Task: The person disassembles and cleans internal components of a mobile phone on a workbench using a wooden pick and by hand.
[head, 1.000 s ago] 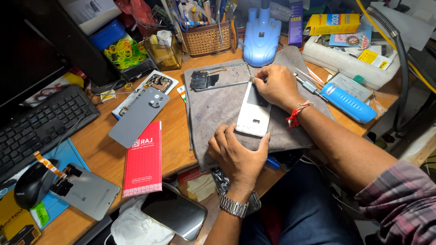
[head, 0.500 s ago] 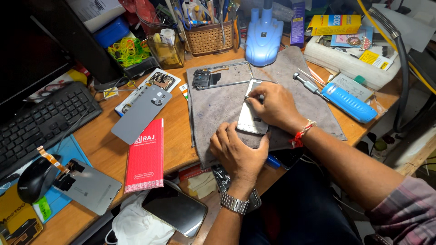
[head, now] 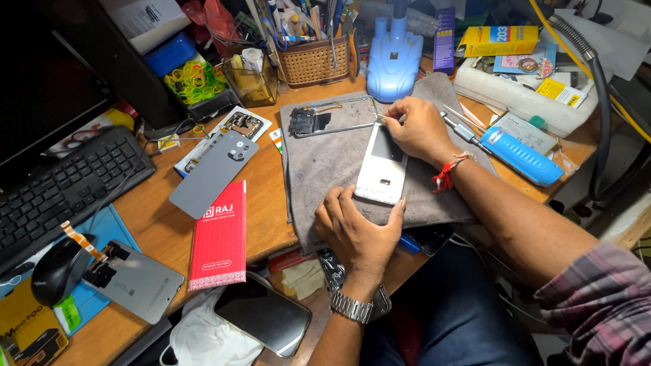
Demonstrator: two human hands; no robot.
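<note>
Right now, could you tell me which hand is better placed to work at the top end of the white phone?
Probably the right hand: its fingers are already at the top end of the white phone. The left hand lies at the phone's lower edge on the grey cloth, apparently steadying it.

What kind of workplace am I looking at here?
Most likely a phone repair bench. A white phone frame lies opened on a grey cloth mat under both hands, a loose grey back cover sits beside it, and a wicker basket of tools stands behind.
</note>
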